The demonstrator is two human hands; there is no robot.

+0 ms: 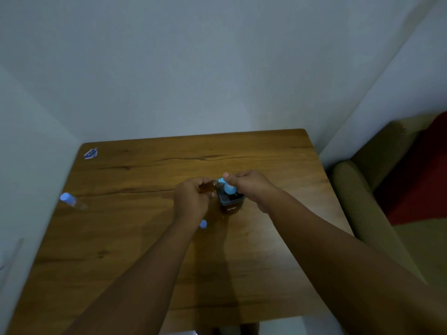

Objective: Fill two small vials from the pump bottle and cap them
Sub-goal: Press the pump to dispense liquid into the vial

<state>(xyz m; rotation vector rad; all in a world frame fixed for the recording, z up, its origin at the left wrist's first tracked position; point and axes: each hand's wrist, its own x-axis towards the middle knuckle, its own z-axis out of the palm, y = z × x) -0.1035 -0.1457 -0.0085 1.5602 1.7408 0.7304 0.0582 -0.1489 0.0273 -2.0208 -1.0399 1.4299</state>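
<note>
Vials: one loose blue cap (203,224) lies on the wooden table (125,250) nearest the person, just beside the left wrist; beyond it the left hand (191,198) curls round an open vial (207,187) holding amber liquid, its mouth at the spout; right hand (249,187) grips the blue pump head (228,187) of the pump bottle (229,203), amber liquid inside; hands close together; far left, a capped vial (72,201) lies on its side, contents unclear; a sticker (91,154) sits at the far corner.
</note>
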